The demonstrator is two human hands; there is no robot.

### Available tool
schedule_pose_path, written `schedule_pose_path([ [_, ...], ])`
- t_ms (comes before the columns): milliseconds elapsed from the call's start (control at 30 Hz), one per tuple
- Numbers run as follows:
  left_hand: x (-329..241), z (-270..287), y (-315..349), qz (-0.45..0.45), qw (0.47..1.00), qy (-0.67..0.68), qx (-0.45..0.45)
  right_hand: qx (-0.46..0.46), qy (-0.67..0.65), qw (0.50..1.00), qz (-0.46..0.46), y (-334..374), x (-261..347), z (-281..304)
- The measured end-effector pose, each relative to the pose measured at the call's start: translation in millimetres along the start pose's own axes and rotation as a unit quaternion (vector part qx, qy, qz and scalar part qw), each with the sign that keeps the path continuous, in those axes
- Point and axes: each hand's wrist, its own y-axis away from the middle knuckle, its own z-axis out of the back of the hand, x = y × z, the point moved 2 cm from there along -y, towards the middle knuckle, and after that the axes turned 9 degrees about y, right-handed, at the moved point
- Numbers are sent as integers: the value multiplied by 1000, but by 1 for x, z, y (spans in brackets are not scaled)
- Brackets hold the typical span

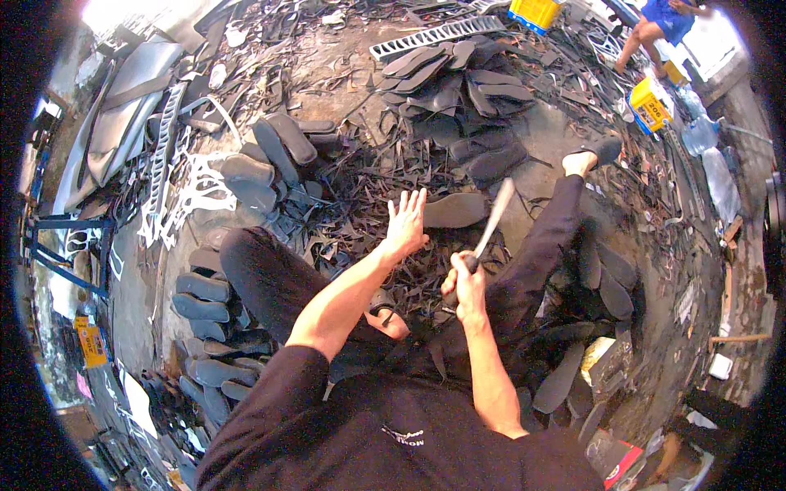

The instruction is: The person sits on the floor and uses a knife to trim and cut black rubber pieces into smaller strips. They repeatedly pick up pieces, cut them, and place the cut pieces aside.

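Note:
My right hand [468, 288] is wrapped round the handle of a knife [496, 214]. Its pale blade points up and away from me, slightly blurred. To the left, my left hand [405, 226] hangs over the scraps with its fingers spread. A dark grey shoe sole [455, 210] lies just beyond, between that hand and the blade. Its left end meets the edge of my left hand in the picture; whether they touch I cannot tell. Thin dark offcuts [368, 192] are heaped beneath and around both hands, between my outstretched legs.
Stacked soles [203, 296] line my left side, and more soles [614, 282] lie by my right leg. Further off are a large sole pile [458, 78], white cut-out sheets [201, 190] and yellow boxes [651, 106]. Another person [655, 29] is at the far right.

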Motion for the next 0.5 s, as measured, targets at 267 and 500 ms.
schedule_pose_path([
  [267,25,-25,-48,0,989,-137,56,33,-3,995,-93,51,-13,31],
  [500,-39,84,20,136,852,505,-16,30,164,981,100,58,33,28],
])
